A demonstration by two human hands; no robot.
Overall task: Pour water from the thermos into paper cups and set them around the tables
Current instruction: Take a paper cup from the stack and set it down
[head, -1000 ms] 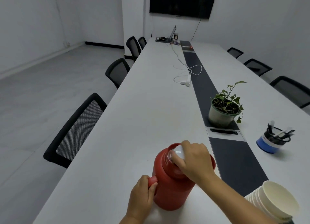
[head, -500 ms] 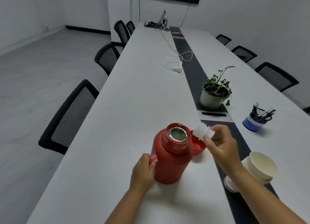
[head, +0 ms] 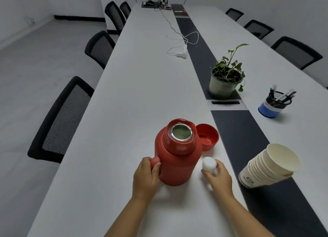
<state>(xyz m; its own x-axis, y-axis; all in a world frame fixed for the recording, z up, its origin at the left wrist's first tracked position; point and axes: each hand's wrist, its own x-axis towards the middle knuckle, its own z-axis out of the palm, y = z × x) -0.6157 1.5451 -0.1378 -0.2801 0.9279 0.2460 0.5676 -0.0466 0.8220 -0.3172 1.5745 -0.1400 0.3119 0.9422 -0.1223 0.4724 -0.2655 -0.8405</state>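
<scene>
Thermos point(head: 174, 155): red, upright on the white table point(head: 142, 87), mouth uncapped, close to the near edge. Red lid point(head: 207, 136) lying upturned at its 1 o'clock, touching or nearly so. Left hand point(head: 145, 176) curled round the handle at 9 o'clock; right hand point(head: 218, 177) pinching the white stopper point(head: 209, 164) at 3 o'clock, resting on or just above the tabletop, cannot tell which. Stack of paper cups point(head: 266, 165) leaning further out at 3 o'clock, none separated yet. Probably heavy if full, rigid, smooth-walled, so best lifted by the handle, body steadied during the tilt. Cups light, crushable; better held low on the wall.
</scene>
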